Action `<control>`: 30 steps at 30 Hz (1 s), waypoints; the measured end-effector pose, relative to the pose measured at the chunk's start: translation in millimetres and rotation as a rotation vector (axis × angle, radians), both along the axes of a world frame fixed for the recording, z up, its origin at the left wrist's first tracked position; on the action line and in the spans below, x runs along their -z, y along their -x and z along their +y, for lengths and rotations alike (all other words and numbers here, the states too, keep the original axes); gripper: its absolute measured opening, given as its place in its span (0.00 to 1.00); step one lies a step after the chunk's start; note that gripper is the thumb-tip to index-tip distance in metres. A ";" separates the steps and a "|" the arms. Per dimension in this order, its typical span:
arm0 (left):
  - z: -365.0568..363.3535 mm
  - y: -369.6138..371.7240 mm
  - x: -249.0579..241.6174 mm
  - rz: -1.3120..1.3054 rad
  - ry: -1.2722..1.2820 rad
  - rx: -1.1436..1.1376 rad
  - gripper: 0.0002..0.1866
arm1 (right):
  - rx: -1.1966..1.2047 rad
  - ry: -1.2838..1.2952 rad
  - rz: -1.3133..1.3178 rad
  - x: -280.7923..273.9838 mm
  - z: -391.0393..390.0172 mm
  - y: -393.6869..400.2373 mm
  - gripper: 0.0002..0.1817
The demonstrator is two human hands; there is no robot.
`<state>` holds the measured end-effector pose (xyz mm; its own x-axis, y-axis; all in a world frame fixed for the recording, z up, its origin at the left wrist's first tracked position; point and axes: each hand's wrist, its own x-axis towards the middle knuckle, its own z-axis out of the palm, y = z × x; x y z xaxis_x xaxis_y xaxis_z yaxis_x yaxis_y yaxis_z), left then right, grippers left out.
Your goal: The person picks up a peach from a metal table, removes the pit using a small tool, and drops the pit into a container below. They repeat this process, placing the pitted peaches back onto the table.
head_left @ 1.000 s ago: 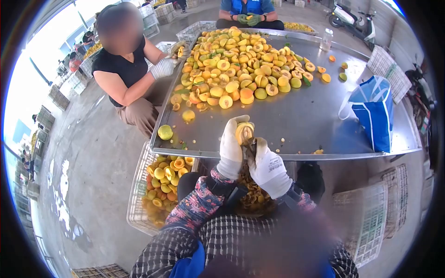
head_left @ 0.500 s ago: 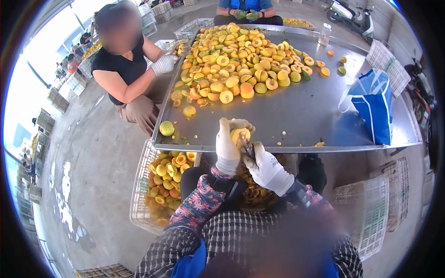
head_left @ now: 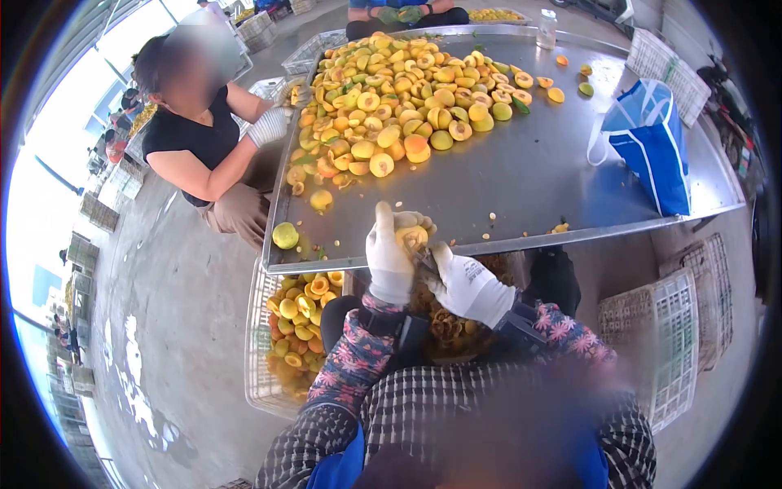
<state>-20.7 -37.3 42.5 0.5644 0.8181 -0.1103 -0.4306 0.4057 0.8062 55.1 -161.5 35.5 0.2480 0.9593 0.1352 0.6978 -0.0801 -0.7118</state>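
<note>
My left hand (head_left: 393,254), in a white glove, is closed round a yellow fruit half (head_left: 413,238) at the near edge of the metal table (head_left: 521,196). In a white glove too, my right hand (head_left: 471,285) grips a small dark metal tool (head_left: 425,259) whose tip is against that fruit. A large heap of cut yellow-orange fruit (head_left: 395,106) lies on the table beyond my hands. Below them, between my legs, is a container of brownish scraps (head_left: 448,328). A crate of fruit halves (head_left: 303,318) stands under the table's near left edge.
A blue bag (head_left: 658,167) and a clear bottle (head_left: 546,31) stand on the table's right side. A green fruit (head_left: 285,235) lies at the near left corner. One co-worker (head_left: 199,122) sits at the left, another (head_left: 403,10) across. White crates (head_left: 674,342) stand at the right.
The view has tilted and shifted, so the table and heap appear further left and higher. My hands still hold the fruit and the tool together, with only small finger movements.
</note>
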 end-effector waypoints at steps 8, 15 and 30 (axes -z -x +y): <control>15.8 2.9 3.4 0.057 0.101 0.309 0.26 | -0.139 -0.069 0.425 15.9 -3.3 -4.7 0.22; 13.3 -7.2 8.8 0.072 0.187 0.353 0.27 | -0.117 0.192 1.416 0.1 -16.7 -4.1 0.11; -11.4 -27.7 20.4 0.355 -0.341 0.327 0.30 | 0.060 0.117 1.596 2.8 -50.1 1.6 0.08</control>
<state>7.0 -48.7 22.1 0.7702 0.6299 -0.0998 -0.0069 0.1647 0.9863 53.5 -211.6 32.8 0.0924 0.9295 -0.3572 -0.7258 -0.1827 -0.6632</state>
